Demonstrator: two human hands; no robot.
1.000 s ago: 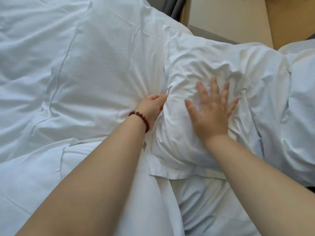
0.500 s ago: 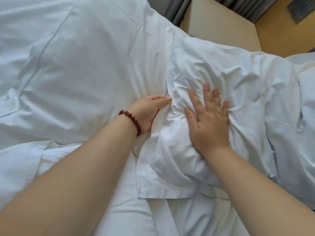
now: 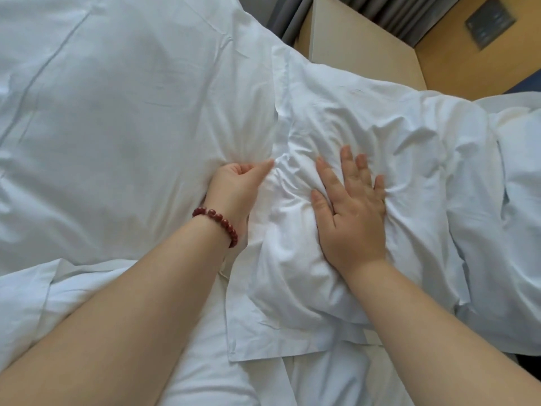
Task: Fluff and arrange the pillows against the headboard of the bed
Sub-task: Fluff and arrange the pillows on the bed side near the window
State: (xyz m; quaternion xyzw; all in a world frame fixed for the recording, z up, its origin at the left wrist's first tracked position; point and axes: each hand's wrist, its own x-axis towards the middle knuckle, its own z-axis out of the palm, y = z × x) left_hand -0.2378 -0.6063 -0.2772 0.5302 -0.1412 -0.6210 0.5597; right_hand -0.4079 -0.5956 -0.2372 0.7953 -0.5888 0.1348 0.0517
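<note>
Two white pillows lie side by side on the bed. The left pillow [image 3: 123, 121] is smooth and broad. The right pillow [image 3: 366, 118] is crumpled. My right hand [image 3: 351, 206] lies flat on the right pillow with fingers spread, sinking into it. My left hand [image 3: 237, 186], with a red bead bracelet on its wrist, sits in the gap between the two pillows, fingers curled against the right pillow's left edge; what it grips is hidden. The pillowcase flap [image 3: 263, 332] lies flat below.
A beige bedside cabinet [image 3: 357, 45] stands beyond the pillows, with grey curtains [image 3: 295, 16] behind it and an orange-brown wall bearing a dark switch panel [image 3: 489, 22]. White bedding [image 3: 521, 230] bunches up at the right, and a duvet [image 3: 58, 294] lies lower left.
My right hand has slid slightly toward me and pressed deeper into the right pillow. My left hand has stayed at the pillow's left edge. The view has shifted up and right.
</note>
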